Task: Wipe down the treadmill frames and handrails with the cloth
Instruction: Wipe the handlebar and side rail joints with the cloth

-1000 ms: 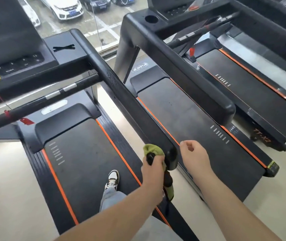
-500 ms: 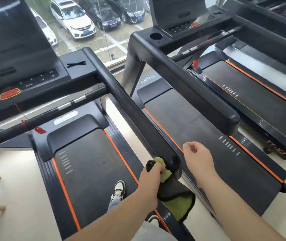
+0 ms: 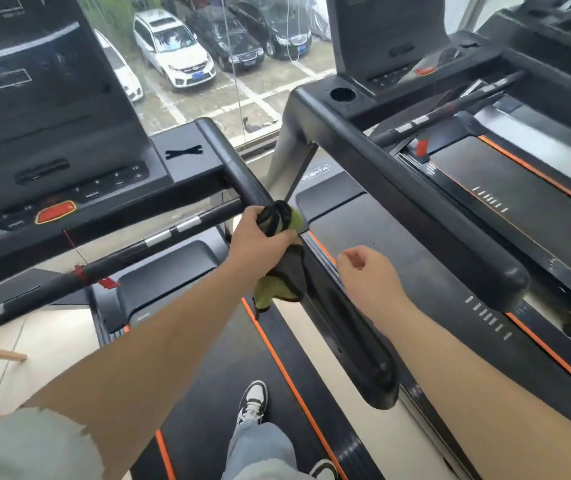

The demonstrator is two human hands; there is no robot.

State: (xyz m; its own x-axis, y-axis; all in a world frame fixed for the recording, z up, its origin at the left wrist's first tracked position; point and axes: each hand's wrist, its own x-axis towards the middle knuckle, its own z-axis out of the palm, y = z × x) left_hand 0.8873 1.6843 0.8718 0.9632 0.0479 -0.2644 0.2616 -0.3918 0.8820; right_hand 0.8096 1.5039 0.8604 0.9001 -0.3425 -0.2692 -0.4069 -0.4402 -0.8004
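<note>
A: What could go wrong here?

B: The left hand (image 3: 260,244) has its grip squeezed tight on the cloth (image 3: 282,271), pressed on the handrail (image 3: 242,178). A loose end of the cloth hangs down. I think it could slip out or snag if the hand rubs fast.

A: And the other hand?

B: The right hand (image 3: 367,275) floats just beside the rail with its fingers curled in, holding nothing. It may bump the rail.

A: What does the cloth look like?

B: It is green and black, soft and all bunched up. It sits on the rail, near the treadmill's front.
</note>
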